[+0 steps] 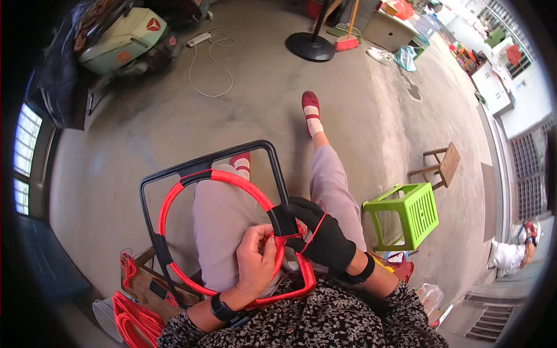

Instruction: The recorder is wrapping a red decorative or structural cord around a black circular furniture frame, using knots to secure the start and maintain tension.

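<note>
A black rounded frame point(212, 155) rests across my lap, with a ring point(243, 185) inside it wrapped mostly in glossy red cord and black at several joints. My left hand point(255, 260), bare, is closed in a pinch on red cord at the ring's right side, beside a black joint. Opposite it, my right hand point(328, 240) wears a black glove and curls around that joint with a thin strand of red cord point(316, 229) looping over its fingers. The glove hides part of the joint. Below, a red-wrapped corner point(306, 272) lies against my patterned top.
Left of me, a wooden stool point(139, 275) bears red cord, with a thick red bundle point(130, 319) beside it. A green plastic stool point(415, 214) and a small wooden stool point(447, 165) stand right. Ahead are a scooter point(122, 43), a white cable point(194, 81) and a round black base point(309, 47).
</note>
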Available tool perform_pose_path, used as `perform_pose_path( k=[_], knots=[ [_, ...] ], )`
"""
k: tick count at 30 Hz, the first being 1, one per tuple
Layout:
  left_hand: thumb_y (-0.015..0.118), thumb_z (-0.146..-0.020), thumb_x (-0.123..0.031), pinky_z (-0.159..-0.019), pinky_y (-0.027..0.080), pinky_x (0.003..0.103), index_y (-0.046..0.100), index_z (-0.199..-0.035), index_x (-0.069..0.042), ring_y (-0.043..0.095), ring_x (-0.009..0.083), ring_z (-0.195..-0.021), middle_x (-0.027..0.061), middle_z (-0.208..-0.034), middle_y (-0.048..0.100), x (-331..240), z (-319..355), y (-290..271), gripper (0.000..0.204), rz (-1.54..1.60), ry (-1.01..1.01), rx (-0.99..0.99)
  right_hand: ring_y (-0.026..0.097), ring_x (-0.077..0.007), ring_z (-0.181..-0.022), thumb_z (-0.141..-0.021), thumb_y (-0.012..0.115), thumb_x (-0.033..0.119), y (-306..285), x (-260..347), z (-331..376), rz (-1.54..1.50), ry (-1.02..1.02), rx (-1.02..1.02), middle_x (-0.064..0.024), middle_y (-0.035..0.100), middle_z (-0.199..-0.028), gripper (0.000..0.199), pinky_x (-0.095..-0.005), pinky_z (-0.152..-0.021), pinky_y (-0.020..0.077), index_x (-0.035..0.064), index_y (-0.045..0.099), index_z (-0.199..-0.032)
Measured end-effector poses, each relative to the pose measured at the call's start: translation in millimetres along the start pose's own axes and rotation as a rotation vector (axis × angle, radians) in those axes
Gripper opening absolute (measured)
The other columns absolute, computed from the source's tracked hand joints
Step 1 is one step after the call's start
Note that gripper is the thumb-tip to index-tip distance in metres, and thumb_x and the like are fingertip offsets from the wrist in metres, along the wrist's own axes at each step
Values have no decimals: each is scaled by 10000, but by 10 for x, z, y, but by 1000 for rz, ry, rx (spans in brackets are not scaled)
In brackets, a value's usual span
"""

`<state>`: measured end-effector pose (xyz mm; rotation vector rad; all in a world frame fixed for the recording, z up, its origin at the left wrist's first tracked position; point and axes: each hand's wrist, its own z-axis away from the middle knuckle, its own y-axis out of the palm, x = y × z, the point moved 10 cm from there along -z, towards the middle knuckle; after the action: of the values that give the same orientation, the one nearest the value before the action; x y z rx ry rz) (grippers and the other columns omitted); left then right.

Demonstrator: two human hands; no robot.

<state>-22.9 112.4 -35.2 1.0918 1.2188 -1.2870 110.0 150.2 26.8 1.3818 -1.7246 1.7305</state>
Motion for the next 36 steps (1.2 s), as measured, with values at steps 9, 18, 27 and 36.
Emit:
perform_pose_path(
  k=[9,18,27,36],
  knots=[
    [551,-840,50,-715,481,322,534,-1094,18,587,235,-798,121,-889,578,-389,194,-291,256,-222,221,-338,446,-389,-1181,-646,745,150,161,313,-214,92,-175,69,-218,461,-1267,623,-460,-962,392,86,515,-1221],
    [469,-893,15,-793,453,281,433,-1170,37,532,164,-893,104,-1032,530,-805,275,17,280,-536,507,-285,534,-312,-1036,-726,661,57,-94,-241,-110,-582,73,-45,-135,568,-1121,363,-372,-880,435,50,561,-1075],
    [451,-968,-161,-529,528,267,487,-997,0,603,141,-602,99,-823,605,243,83,386,167,383,-450,13,636,-248,-731,-849,604,189,-1018,-1815,682,-30,349,-33,-130,611,-744,161,-312,-697,498,50,576,-927],
    [453,-970,-161,-571,534,276,514,-963,-11,608,148,-626,105,-821,620,238,65,427,162,484,-483,35,502,-126,-615,-871,543,125,-1312,-2276,1278,-1126,643,-661,2,482,-660,134,-280,-624,444,56,534,-986]
  ],
)
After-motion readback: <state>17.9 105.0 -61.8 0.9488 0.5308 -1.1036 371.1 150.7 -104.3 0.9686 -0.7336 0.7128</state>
